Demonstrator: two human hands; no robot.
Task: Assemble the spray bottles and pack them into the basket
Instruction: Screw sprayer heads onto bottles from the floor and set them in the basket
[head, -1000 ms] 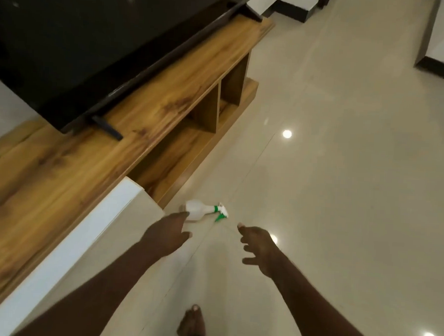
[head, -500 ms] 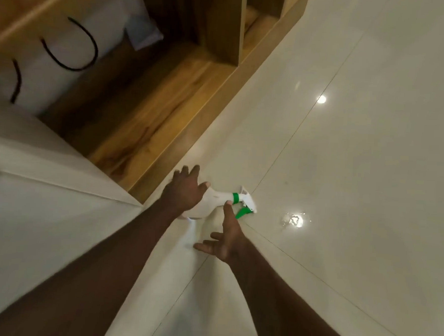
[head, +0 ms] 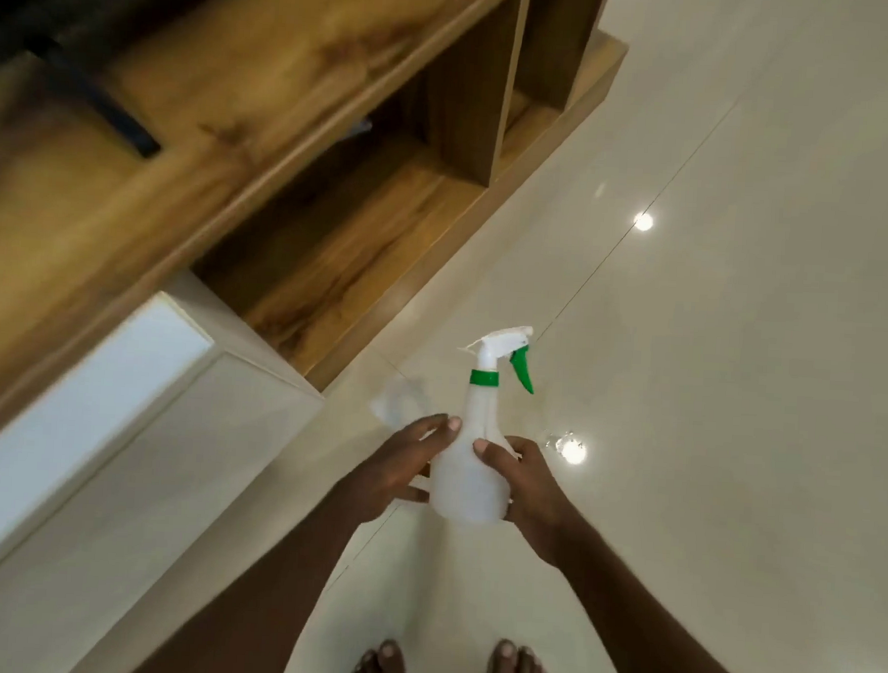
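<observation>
A translucent white spray bottle (head: 468,471) is held upright above the floor, with a white spray head, a green collar and a green trigger pointing right. My left hand (head: 391,467) grips the bottle's left side, thumb across the front. On the right side my right hand (head: 526,487) wraps the body, its thumb on the front too. No basket is in view.
A wooden TV stand (head: 299,123) with open shelves runs along the upper left, with a dark TV foot (head: 109,113) on top. A white cabinet (head: 93,421) juts out at the left. Glossy cream floor tiles (head: 739,352) spread to the right. My bare feet (head: 450,671) show at the bottom.
The bottle lay on its side on the floor by the stand. Both hands closed on it and lifted it upright; the view has risen with it.
</observation>
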